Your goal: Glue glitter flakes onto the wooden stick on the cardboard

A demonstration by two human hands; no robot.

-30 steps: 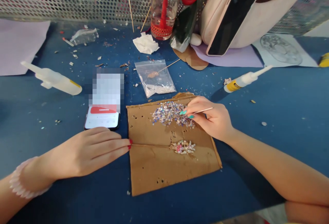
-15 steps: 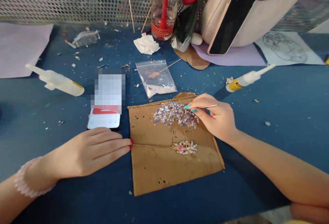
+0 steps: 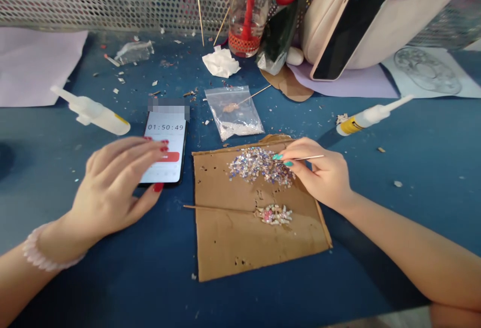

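My left hand [image 3: 116,182] hovers over the lower part of a lit phone [image 3: 171,172], thumb and fingers apart, holding nothing. Whether a fingertip touches the screen I cannot tell. A thin stick [image 3: 310,157] is pinched in my right hand [image 3: 319,170], its tip down at a heap of small blue, white and pinkish chips [image 3: 251,165]. The heap lies on the upper part of a piece of cardboard [image 3: 233,248]. Below it rests a wooden skewer [image 3: 221,209] with a cluster of pale and pink chips [image 3: 274,214] on its right end; its left end sticks out past the cardboard.
Glue bottles lie at left [image 3: 99,115] and right [image 3: 355,123]. Behind the cardboard is a zip bag [image 3: 235,112] of white bits. Farther back stand a red-handled cup [image 3: 246,22], a crumpled tissue [image 3: 221,62], a second phone [image 3: 351,32] and a pale bag [image 3: 409,22]. Scraps dot the blue table.
My left hand has let go of the skewer's left end and moved up and left over the phone, fingers opening. My right hand stays at the chips. The view has shifted slightly.
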